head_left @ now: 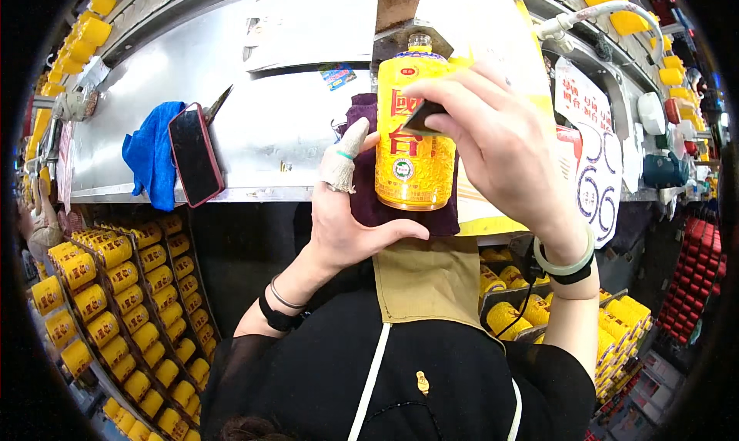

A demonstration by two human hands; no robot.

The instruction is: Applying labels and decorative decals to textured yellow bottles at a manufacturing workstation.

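Note:
A yellow glass bottle (413, 172) with red lettering and a clear neck lies on a dark purple cloth (365, 108), its neck pointing away from me. My right hand (500, 133) pinches a small flat dark piece, like a scraper (420, 119), against the bottle's printed front. Spread beside the bottle's left side is my left hand (339, 202), with the thumb stretched near its base and a fingertip close to its edge. I cannot tell whether that fingertip touches. A whitish wrap (340, 170) covers one finger of my left hand.
A phone (195, 156) and a blue cloth (152, 155) lie on the metal bench (269, 133) at left. White paper (312, 21) is at the back; printed sheets (596, 164) lie right. Racks of yellow bottles (123, 279) stand below left, red items (697, 279) at far right.

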